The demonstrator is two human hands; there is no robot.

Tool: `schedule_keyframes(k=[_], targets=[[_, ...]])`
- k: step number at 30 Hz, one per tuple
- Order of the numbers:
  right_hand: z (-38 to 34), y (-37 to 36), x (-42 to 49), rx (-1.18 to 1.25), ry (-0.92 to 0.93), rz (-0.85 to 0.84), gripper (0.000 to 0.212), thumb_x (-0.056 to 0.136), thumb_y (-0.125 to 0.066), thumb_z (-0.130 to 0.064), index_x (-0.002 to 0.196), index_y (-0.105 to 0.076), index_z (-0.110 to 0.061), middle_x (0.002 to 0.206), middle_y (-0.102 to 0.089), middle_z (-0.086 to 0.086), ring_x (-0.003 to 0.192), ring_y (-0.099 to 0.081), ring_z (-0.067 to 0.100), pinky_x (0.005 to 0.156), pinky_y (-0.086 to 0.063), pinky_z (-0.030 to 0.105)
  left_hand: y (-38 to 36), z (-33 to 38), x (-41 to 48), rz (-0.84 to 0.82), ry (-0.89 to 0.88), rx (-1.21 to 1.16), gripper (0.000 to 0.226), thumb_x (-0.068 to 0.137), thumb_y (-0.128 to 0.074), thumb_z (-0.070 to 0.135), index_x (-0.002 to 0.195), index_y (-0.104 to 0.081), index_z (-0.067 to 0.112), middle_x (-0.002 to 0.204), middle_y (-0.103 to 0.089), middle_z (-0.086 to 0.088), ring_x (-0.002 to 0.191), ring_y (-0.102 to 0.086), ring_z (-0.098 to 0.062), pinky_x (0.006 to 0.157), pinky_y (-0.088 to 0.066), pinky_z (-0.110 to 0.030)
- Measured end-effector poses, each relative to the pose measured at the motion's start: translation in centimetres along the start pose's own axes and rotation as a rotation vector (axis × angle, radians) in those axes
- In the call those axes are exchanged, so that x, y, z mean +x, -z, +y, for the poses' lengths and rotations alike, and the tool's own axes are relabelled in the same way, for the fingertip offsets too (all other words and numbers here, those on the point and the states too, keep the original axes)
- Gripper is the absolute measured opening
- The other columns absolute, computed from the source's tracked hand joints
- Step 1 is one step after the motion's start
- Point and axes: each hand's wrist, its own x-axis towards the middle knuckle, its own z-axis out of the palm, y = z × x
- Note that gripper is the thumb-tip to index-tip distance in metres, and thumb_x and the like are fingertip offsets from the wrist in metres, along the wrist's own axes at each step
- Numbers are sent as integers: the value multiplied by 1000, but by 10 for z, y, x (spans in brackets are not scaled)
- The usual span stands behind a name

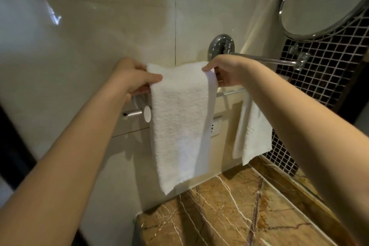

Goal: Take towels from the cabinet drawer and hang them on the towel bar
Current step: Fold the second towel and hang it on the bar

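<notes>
On the bar [231,92], towel [179,118] draped; left hand [133,78] pinches its 10 o'clock corner, right hand [225,71] pinches its 2 o'clock corner; second towel [252,136] at 3 o'clock.

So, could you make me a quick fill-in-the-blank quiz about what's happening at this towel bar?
1. The left hand and right hand both grip the top of a ____ towel.
2. A second towel hangs on the towel bar, to the ____ of the held one.
3. The mirror on the wall is ____ in shape.

Missing words: white; right; round.
</notes>
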Motion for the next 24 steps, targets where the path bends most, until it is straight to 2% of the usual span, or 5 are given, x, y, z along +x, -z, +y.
schedule_keyframes(k=[4,9,15,19,24], targets=[[12,-6,4,-50,15,86,24,86,-67,-15,102,-57,0,86,-59,10,74,-60,22,73,-55,31,-1,-10,-3,40,-39,112,17,72,-75,-3,75,-61,6,70,-61,-4,41,-58,0,43,-49,-14],[23,-10,2,-107,36,176,23,80,-75,-11,95,-60,-2,86,-67,9,73,-66,20,67,-57,32,-1,-20,-3,120,-29,327,29,63,-85,13,84,-69,3,77,-66,-9,65,-60,-19,72,-52,-33],[35,-17,2,-163,98,247,30,76,-79,-10,98,-60,0,81,-67,11,66,-65,18,51,-54,25,-7,-23,-12,181,-49,527,31,62,-85,24,84,-71,7,83,-71,-10,67,-61,-21,50,-38,-22],[39,-18,5,-190,153,279,27,75,-80,-11,92,-59,-4,77,-63,7,64,-63,16,38,-46,16,-10,-22,-17,207,-66,610,33,63,-84,29,87,-71,10,82,-71,-8,74,-66,-24,55,-45,-25],[45,-16,9,-367,222,333,26,73,-81,-16,77,-58,-6,77,-60,5,74,-63,20,56,-58,28,-13,-24,-20,208,-78,706,32,65,-81,36,87,-71,14,80,-70,-6,81,-66,-26,75,-57,-40]])
